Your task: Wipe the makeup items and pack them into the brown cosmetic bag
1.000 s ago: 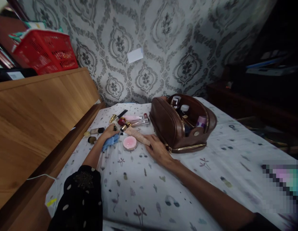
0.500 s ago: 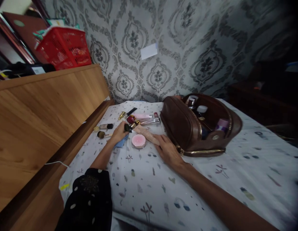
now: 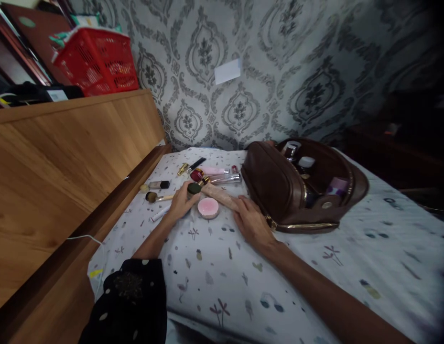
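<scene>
My left hand is closed around a small item with a dark green round top. My right hand has its fingers closed on the near end of a long, flat beige item, whose kind I cannot make out. Between the hands lies a round pink compact. Left of my left hand are a makeup brush, a slim white tube and a small bottle with a black cap. Beyond the hands lie a pink tube, a clear tube and a dark red round-ended item.
To the right stands an unzipped brown cosmetic bag, holding several bottles and a purple-capped item. A wooden headboard rises on the left, with a red basket on top. A patterned sheet covers the surface.
My left hand has shifted slightly right, and the dark green top now faces upward. The blue piece beneath that hand no longer shows; the white tube has come into view. My right hand stays on the beige item.
</scene>
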`<act>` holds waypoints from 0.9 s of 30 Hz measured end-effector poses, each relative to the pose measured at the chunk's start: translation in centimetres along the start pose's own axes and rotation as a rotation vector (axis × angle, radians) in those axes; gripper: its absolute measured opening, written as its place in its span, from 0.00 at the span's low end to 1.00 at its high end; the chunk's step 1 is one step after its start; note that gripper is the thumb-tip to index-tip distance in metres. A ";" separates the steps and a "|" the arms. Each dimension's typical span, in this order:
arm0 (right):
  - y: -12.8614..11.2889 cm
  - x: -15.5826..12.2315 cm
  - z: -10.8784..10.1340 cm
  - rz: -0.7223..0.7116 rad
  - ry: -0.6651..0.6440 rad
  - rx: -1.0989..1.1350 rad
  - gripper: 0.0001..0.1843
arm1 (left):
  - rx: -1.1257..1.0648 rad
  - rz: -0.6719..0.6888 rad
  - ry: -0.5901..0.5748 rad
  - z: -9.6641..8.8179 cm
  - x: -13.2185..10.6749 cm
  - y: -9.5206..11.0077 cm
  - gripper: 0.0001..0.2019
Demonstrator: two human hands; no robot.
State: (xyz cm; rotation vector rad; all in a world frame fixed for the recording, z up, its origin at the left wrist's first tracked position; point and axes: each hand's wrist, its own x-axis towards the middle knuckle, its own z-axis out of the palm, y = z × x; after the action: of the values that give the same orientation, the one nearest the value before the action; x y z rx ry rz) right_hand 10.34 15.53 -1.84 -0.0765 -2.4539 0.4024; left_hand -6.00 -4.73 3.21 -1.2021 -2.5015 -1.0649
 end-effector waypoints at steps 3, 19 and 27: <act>0.0 -0.1 -0.3 -0.095 0.047 0.094 0.20 | -0.065 0.065 0.030 0.2 -0.4 2.3 0.21; -1.7 -1.3 -1.6 -0.011 -0.053 0.551 0.27 | 0.186 0.274 -0.046 0.4 -3.2 5.4 0.16; -2.2 -1.2 -2.2 0.023 -0.252 0.411 0.21 | 0.677 0.262 -0.001 -2.0 -4.5 -2.9 0.18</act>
State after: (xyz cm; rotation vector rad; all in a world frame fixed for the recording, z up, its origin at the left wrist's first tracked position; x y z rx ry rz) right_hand 12.69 13.88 -0.24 0.1276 -2.5609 0.9674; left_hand -5.45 -10.06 1.22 -1.2370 -2.3067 -0.1222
